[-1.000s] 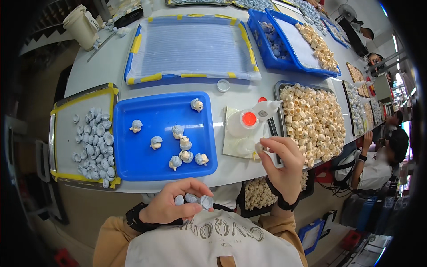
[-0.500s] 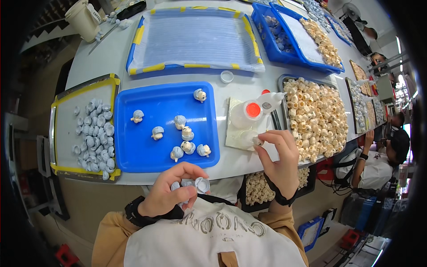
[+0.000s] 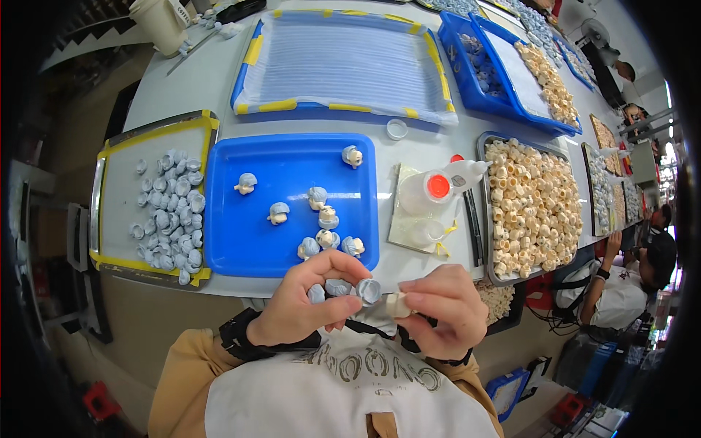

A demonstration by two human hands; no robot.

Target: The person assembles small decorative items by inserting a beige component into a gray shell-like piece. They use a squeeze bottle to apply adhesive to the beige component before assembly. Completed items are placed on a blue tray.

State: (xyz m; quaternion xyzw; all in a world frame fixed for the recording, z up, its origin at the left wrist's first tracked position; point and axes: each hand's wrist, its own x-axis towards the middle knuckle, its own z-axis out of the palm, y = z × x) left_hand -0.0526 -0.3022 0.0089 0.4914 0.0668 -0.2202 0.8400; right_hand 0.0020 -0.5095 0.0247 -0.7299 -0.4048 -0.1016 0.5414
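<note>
- Head view: the left hand (image 3: 310, 303) is cupped around three small grey-blue caps (image 3: 338, 289), one of them pinched at the fingertips, close in front of the person's chest and below the table edge
- The right hand (image 3: 442, 306) pinches one cream-coloured piece (image 3: 398, 304) between thumb and fingers, touching the fingertip cap
- Risk: the two spare caps sit loose in the palm; tilting the left hand while pressing the parts together could let one roll off onto the lap or floor
- Risk: both parts are tiny and held only by fingertips, so an off-centre push could pop the cream piece out of the grip
- Risk: the glue bottle (image 3: 426, 191) with the red cap stands just beside the tray; an elbow sweep could tip it
- Blue tray (image 3: 241, 241): seven finished pieces (image 3: 328, 217), each grey-blue over cream
- Yellow-edged tray (image 3: 117, 175): several dozen loose grey-blue caps, too packed to count exactly
- Metal tray (image 3: 491, 212): cream pieces heaped, beyond counting
- One small white lid (image 3: 396, 129) lies on the table
</note>
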